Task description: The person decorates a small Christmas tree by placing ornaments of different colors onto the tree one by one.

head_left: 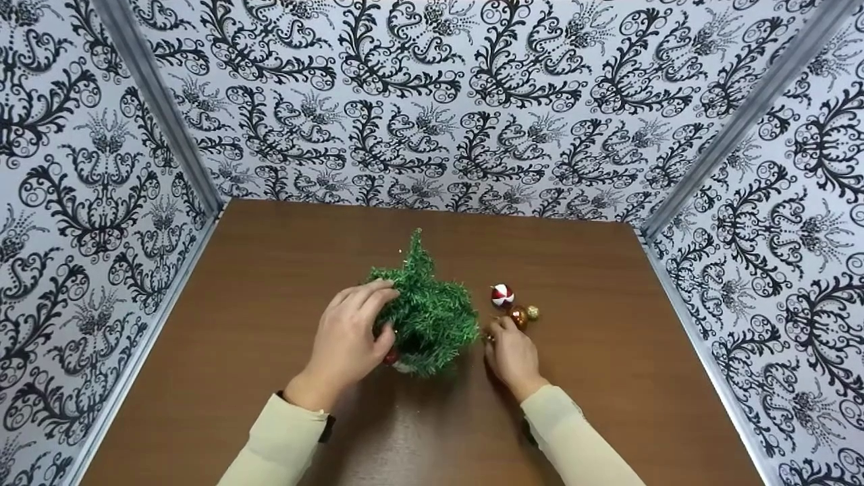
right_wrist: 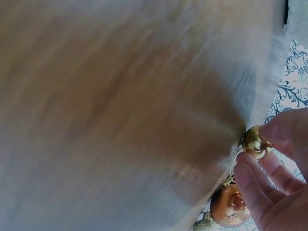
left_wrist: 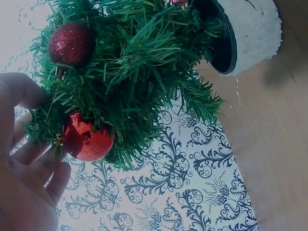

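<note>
A small green artificial Christmas tree [head_left: 432, 317] stands on the table. My left hand [head_left: 354, 331] holds its left side, the thumb and fingers around a branch tip in the left wrist view. Beside those fingers hang a glittery dark red bauble [left_wrist: 71, 44] and a shiny red bauble [left_wrist: 88, 137]. The tree's base is a dark pot with a white fluffy cover [left_wrist: 255, 36]. To the right of the tree, my right hand [head_left: 513, 354] pinches a shiny gold bauble [right_wrist: 257, 142] low at the tabletop. A copper bauble [right_wrist: 228, 207] lies just past its fingers.
A red and white bauble [head_left: 502, 295] and a small glittery gold bauble [head_left: 533, 312] lie near the copper one. The brown table [head_left: 290, 250] is bordered by patterned walls [head_left: 418, 101] at the back and sides, with grey metal strips [head_left: 162, 101] at the corners.
</note>
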A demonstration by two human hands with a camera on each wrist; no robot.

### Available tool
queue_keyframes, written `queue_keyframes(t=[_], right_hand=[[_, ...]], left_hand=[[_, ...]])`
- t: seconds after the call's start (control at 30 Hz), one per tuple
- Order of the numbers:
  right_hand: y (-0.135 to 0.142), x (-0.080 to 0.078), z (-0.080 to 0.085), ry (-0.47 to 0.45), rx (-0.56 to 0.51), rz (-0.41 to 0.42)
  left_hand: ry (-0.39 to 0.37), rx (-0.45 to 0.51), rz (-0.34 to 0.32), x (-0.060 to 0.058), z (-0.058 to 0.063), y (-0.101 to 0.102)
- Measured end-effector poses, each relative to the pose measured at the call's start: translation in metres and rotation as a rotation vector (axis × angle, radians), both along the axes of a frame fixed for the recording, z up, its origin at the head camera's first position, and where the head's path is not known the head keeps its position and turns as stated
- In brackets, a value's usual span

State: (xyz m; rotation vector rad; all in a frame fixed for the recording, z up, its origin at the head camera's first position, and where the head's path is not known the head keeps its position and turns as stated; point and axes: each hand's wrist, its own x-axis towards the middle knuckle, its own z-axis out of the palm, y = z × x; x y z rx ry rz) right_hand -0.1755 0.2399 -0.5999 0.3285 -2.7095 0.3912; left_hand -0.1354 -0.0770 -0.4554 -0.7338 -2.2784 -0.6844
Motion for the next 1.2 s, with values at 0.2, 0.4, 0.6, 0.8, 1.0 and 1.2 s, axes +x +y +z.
queue_keyframes(t=[0.2, 0.4, 0.6, 0.8, 1.0, 1.2], right_hand=[[0.0, 0.0, 0.0, 0.0, 0.002, 0.004], [0.0, 0.0, -0.002, 0.023, -0.009, 0.012], [0.002, 0.0, -0.001, 0.021, -0.009, 0.022], [0.008, 0.005, 0.008, 0.027, -0.073, 0.037], [0.012, 0.014, 0.032, 0.097, -0.182, 0.121], [0.013, 0.031, 0.061, 0.112, -0.244, 0.169]], left_hand=[[0.015, -0.001, -0.01, -0.001, 0.0, 0.0], [0.013, -0.018, -0.007, 0.0, 0.001, 0.002], [0.01, -0.031, -0.003, 0.001, 0.002, 0.003], [0.02, -0.039, 0.002, 0.001, 0.003, 0.004], [0.037, -0.052, 0.013, 0.0, 0.002, 0.004], [0.045, -0.065, 0.016, -0.001, 0.002, 0.006]])
